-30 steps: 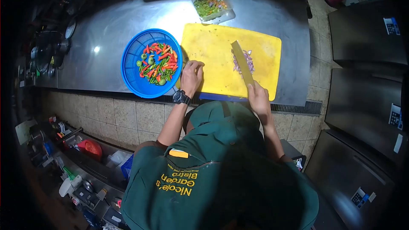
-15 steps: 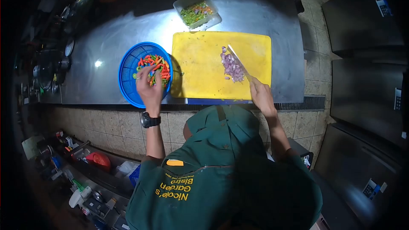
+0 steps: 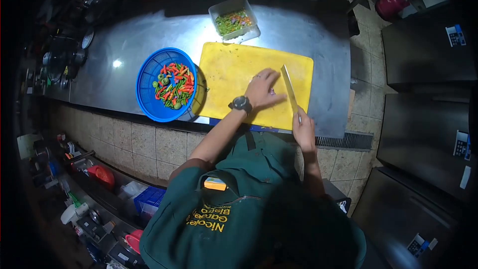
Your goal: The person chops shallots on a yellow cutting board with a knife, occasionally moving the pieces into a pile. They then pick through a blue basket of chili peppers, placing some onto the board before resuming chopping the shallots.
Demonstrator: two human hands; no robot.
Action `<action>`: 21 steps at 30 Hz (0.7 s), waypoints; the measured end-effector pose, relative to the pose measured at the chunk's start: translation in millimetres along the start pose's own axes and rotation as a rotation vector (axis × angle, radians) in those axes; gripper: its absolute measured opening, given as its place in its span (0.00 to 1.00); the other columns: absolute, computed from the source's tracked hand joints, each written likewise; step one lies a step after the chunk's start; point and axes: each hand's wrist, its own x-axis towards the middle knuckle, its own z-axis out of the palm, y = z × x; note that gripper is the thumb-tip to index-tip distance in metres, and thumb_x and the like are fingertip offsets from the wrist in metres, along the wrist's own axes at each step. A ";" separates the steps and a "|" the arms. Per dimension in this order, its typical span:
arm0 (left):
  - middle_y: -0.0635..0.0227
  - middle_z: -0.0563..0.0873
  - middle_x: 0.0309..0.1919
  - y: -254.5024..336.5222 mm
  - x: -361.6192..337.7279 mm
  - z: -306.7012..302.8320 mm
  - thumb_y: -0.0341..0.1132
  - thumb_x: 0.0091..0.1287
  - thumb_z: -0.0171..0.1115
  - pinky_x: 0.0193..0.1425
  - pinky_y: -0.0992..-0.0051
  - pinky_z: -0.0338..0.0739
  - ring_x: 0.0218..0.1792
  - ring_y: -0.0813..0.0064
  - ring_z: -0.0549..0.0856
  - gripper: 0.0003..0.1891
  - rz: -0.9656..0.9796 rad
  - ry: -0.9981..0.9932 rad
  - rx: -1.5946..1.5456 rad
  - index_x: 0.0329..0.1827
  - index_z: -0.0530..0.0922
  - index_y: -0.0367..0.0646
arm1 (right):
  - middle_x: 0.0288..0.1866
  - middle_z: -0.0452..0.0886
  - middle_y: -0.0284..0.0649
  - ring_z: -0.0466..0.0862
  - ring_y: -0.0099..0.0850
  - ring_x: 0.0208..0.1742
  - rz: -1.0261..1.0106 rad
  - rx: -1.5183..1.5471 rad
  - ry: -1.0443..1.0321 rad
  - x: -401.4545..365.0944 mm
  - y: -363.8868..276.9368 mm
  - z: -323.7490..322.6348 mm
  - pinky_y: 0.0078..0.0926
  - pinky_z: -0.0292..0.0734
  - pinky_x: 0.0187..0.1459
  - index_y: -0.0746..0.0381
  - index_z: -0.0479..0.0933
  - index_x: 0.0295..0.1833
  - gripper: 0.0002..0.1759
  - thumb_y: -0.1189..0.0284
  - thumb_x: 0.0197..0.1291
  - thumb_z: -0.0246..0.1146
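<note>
On the yellow cutting board (image 3: 224, 79) my left hand (image 3: 264, 91) lies over the chopped purple onion (image 3: 272, 91), its fingers spread; most of the onion is hidden beneath it. My right hand (image 3: 303, 128) is closed around the handle of a knife (image 3: 289, 85), whose blade points away from me just right of my left hand. Left of the board sits a blue basket (image 3: 144, 92) with red and green chilies (image 3: 174, 85) in it.
A clear plastic container (image 3: 214, 11) of chopped green and orange pieces stands behind the board. Everything rests on a metal table (image 3: 112, 69). Dark appliances (image 3: 428, 55) stand at the right, and a shelf with kitchen items is at the lower left.
My left hand has moved right from above the basket to the onion on the board. The knife in my right hand has shifted slightly right and stands more upright in view.
</note>
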 end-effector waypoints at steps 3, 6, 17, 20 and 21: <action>0.55 0.82 0.64 4.9 -23.3 4.0 0.57 0.61 0.77 0.74 0.52 0.73 0.68 0.50 0.80 0.36 0.093 -0.029 0.082 0.65 0.82 0.41 | 0.44 0.86 0.67 0.86 0.66 0.49 -0.097 0.099 0.040 -14.6 16.2 7.7 0.57 0.82 0.50 0.67 0.80 0.66 0.19 0.69 0.78 0.57; 0.61 0.84 0.60 1.6 -33.9 4.8 0.48 0.61 0.78 0.72 0.50 0.74 0.65 0.55 0.81 0.26 0.152 -0.025 0.112 0.59 0.84 0.46 | 0.44 0.86 0.67 0.86 0.66 0.49 -0.076 0.107 0.053 -29.8 8.2 9.1 0.57 0.82 0.50 0.68 0.80 0.66 0.19 0.70 0.78 0.57; 0.64 0.87 0.61 -10.8 -35.5 -16.2 0.51 0.64 0.76 0.72 0.55 0.73 0.64 0.59 0.83 0.26 0.097 -0.045 0.178 0.62 0.85 0.50 | 0.38 0.83 0.71 0.84 0.70 0.44 -0.088 -0.052 -0.109 -6.2 -33.1 14.1 0.66 0.76 0.48 0.68 0.73 0.67 0.18 0.72 0.78 0.51; 0.67 0.87 0.61 -12.4 -34.3 -15.2 0.52 0.65 0.75 0.69 0.57 0.73 0.63 0.61 0.84 0.25 0.109 -0.088 0.135 0.62 0.85 0.51 | 0.37 0.83 0.70 0.85 0.70 0.44 -0.075 -0.114 -0.160 3.1 -39.6 10.1 0.68 0.76 0.48 0.67 0.72 0.63 0.15 0.72 0.79 0.51; 0.67 0.87 0.61 -14.5 -32.5 -17.6 0.52 0.65 0.75 0.69 0.57 0.73 0.63 0.61 0.84 0.25 0.120 -0.095 0.128 0.62 0.85 0.51 | 0.37 0.83 0.70 0.85 0.70 0.44 -0.064 -0.116 -0.150 5.0 -42.8 13.2 0.68 0.76 0.48 0.67 0.72 0.63 0.15 0.72 0.79 0.51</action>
